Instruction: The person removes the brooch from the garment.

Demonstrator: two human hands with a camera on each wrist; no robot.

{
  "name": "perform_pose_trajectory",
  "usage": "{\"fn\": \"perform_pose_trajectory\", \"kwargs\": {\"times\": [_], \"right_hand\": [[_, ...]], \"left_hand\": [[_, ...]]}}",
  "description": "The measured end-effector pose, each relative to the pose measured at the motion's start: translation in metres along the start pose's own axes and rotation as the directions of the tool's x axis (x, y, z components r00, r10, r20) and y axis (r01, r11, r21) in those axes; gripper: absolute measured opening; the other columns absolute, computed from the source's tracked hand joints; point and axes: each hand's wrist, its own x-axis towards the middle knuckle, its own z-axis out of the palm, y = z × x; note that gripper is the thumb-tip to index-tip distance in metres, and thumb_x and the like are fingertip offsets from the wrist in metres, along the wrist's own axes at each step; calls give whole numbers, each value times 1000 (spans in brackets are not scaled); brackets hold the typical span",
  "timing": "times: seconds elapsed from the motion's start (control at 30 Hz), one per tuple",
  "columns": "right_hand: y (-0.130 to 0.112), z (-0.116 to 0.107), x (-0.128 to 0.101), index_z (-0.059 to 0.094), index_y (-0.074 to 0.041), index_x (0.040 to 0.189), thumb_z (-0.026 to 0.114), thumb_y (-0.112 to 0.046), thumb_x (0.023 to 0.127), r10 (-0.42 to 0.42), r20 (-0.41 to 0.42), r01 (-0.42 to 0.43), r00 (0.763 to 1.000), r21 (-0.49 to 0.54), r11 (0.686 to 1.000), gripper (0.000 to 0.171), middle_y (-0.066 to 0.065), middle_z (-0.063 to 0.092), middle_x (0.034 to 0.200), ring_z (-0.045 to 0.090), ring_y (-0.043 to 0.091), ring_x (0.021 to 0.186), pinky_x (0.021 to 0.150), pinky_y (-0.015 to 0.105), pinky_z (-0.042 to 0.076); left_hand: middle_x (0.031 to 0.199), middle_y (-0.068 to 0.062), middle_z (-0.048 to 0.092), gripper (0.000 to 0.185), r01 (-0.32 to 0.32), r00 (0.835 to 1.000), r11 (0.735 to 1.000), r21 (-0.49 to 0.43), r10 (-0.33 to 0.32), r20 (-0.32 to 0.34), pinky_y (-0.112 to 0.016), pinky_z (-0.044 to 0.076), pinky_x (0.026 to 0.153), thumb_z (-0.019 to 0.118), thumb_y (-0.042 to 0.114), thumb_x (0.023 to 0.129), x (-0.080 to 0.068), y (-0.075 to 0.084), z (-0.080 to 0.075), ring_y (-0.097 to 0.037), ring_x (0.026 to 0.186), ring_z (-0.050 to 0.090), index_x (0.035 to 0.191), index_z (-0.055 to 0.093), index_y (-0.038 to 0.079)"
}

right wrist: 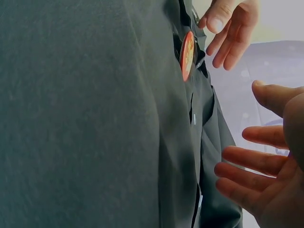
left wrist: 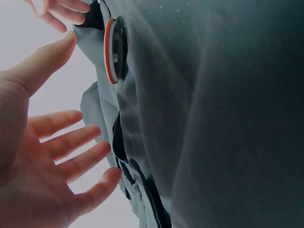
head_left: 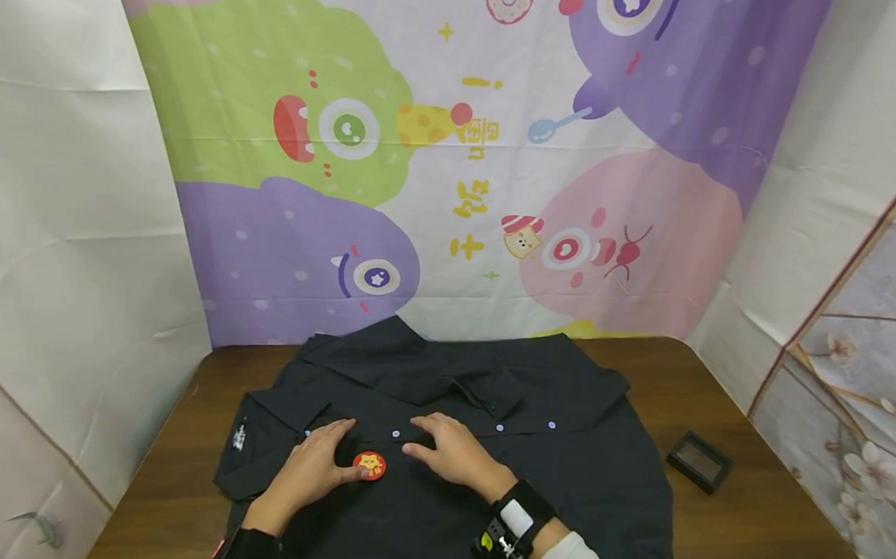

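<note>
A dark button-up shirt (head_left: 577, 474) lies spread over the table, its collar toward the back. On its front sits a round red badge (head_left: 369, 465) with a yellow cartoon figure; the left wrist view shows its edge and grey back against the cloth. My left hand (head_left: 313, 465) hovers just left of the badge, fingers spread, its thumb overlapping the badge's edge in the head view. To the right, my right hand (head_left: 456, 454) hangs over the shirt with fingers extended and nothing in them. Both wrist views show the hands apart from the badge.
A small black box with a clear window (head_left: 700, 462) lies on the brown table (head_left: 759, 516) to the right of the shirt. A cartoon-print cloth (head_left: 464, 312) hangs behind the table. White sheets (head_left: 62, 205) flank it. Small pale buttons (head_left: 499, 428) run along the shirt's placket.
</note>
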Motion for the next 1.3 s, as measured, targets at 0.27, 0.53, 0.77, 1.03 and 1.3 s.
{"fn": "perform_pose_trajectory", "kwargs": {"times": [0.27, 0.53, 0.77, 1.03, 1.3], "right_hand": [[-2, 4, 3, 61, -7, 131, 62, -41, 94, -17, 5, 17, 1000, 5, 1000, 51, 7, 65, 124, 61, 22, 116, 99, 39, 49], [-7, 5, 4, 61, -9, 131, 62, -41, 94, 7, 13, -7, 1000, 21, 1000, 49, 7, 65, 125, 61, 21, 116, 99, 41, 50], [-9, 8, 5, 63, -8, 129, 63, -39, 94, -9, -11, 9, 1000, 11, 1000, 47, 6, 66, 123, 62, 21, 115, 98, 39, 50], [-11, 13, 6, 63, -7, 129, 63, -40, 94, -36, 17, 36, 999, -3, 999, 48, 6, 66, 123, 62, 20, 115, 97, 37, 50], [-13, 16, 8, 64, -9, 128, 64, -40, 93, -44, 24, 44, 999, -40, 998, 47, 5, 67, 121, 63, 17, 113, 96, 34, 51]], "left_hand": [[140, -23, 53, 80, 6, 1000, 1000, -7, -6, 4, -65, 38, 103, 83, 39, 75, -1, 0, -1, -44, 130, 48, 137, 52, 0], [140, -21, 53, 80, 23, 1000, 1000, -1, -23, 16, -68, 37, 101, 83, 39, 74, -1, 1, -1, -44, 130, 47, 137, 52, 1], [139, -22, 54, 81, 18, 1000, 1000, -6, -18, 18, -68, 36, 101, 83, 42, 74, -3, -4, -2, -47, 130, 46, 137, 53, 1], [137, -22, 55, 78, 22, 999, 1000, -2, -22, 32, -69, 36, 101, 84, 38, 73, -3, -6, 2, -45, 129, 47, 135, 55, 3], [136, -20, 56, 78, -14, 1000, 1000, 15, 14, 18, -70, 37, 98, 84, 41, 72, -5, -5, 3, -45, 127, 49, 134, 56, 3]]}}
